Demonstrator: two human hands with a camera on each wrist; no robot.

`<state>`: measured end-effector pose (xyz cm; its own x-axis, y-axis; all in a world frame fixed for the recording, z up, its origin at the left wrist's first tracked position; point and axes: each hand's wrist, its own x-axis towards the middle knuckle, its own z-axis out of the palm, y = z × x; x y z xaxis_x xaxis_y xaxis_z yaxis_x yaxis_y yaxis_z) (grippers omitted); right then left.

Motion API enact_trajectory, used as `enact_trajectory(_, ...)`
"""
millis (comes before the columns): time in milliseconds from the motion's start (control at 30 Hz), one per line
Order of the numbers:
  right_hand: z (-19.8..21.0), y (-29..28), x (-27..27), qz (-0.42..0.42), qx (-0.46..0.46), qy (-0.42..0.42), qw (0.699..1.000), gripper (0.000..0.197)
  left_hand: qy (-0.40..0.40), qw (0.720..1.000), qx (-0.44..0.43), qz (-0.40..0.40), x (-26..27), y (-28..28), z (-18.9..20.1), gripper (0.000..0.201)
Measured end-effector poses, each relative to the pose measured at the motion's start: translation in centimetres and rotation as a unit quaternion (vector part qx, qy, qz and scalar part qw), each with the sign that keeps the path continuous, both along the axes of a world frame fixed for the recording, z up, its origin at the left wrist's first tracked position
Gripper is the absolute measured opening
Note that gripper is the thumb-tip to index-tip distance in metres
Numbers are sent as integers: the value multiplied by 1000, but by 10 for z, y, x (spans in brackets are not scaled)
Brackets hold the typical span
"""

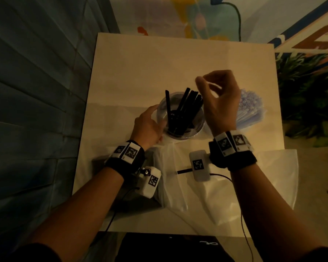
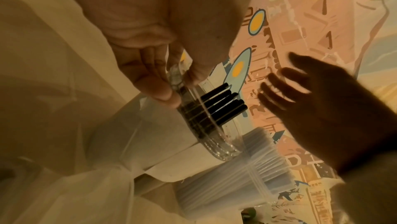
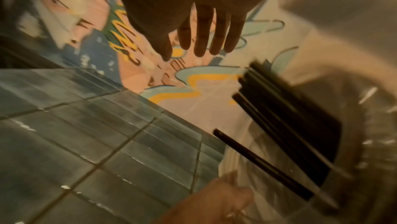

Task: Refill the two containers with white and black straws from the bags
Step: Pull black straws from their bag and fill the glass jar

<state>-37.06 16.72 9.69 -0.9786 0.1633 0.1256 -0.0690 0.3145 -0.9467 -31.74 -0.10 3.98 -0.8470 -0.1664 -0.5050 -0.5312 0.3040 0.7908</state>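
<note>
Head view: left hand (image 1: 150, 127) curled round the near-left wall of the clear container (image 1: 180, 118), apparently steadying it so it won't tip. Black straws (image 1: 186, 108) stand inside, leaning far-right. Right hand (image 1: 220, 99) hovers above, fingers loosely bent, holding nothing. White straws (image 1: 250, 108) sit bundled to the right; plastic bags (image 1: 180, 184) lie near on the worktop (image 1: 140, 69).

Left wrist view: fingers (image 2: 150, 81) pinch the container rim.

Right wrist view: fingers (image 3: 201, 32) spread straight, empty, probably just clear of the straws.
</note>
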Motion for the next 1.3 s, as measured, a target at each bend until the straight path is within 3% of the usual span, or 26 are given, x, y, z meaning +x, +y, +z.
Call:
enact_trajectory(67,13,12,19,8,6,27,1000,16,-14,1000,8,14,1,1,2,50)
enact_trajectory(133,12,24,44,62,0,0,998,13,1,1000,10,17,8,-5,4,49)
enact_trajectory(200,-5,35,74,166,37,-89,981,16,42,999,-15,21,21,-19,2,37)
enact_trajectory(300,-55,48,120,281,136,-270,911,23,93,991,-98,2,56,-49,-14,12)
enact_trajectory(367,-85,51,145,304,155,-395,853,27,78,983,-157,-55,87,-67,-30,24)
enact_trajectory(467,-113,43,171,328,140,-499,790,33,32,956,-208,-207,132,-84,-51,75)
enact_trajectory(567,-127,24,176,289,138,-498,806,30,-29,900,-288,-327,158,-90,-73,117)
enact_trajectory(633,-135,7,174,233,106,-503,826,21,-49,882,-312,-350,165,-88,-83,128)
enact_trajectory(667,-137,-2,174,203,46,-510,834,10,-47,879,-321,-350,166,-86,-85,130)
enact_trajectory(733,-144,-20,173,161,-40,-527,834,22,-40,877,-331,-345,165,-83,-88,131)
enact_trajectory(900,-149,-36,170,149,0,-484,862,21,-18,877,-342,-336,162,-83,-90,132)
enact_trajectory(1067,-140,-16,172,58,-112,-506,853,18,1,884,-338,-324,167,-84,-90,129)
enact_trajectory(1167,-138,-2,169,-14,-208,-520,829,18,-1,883,-339,-325,169,-82,-90,130)
enact_trajectory(1300,-139,-6,175,72,-153,-509,844,27,-5,879,-344,-330,169,-80,-92,131)
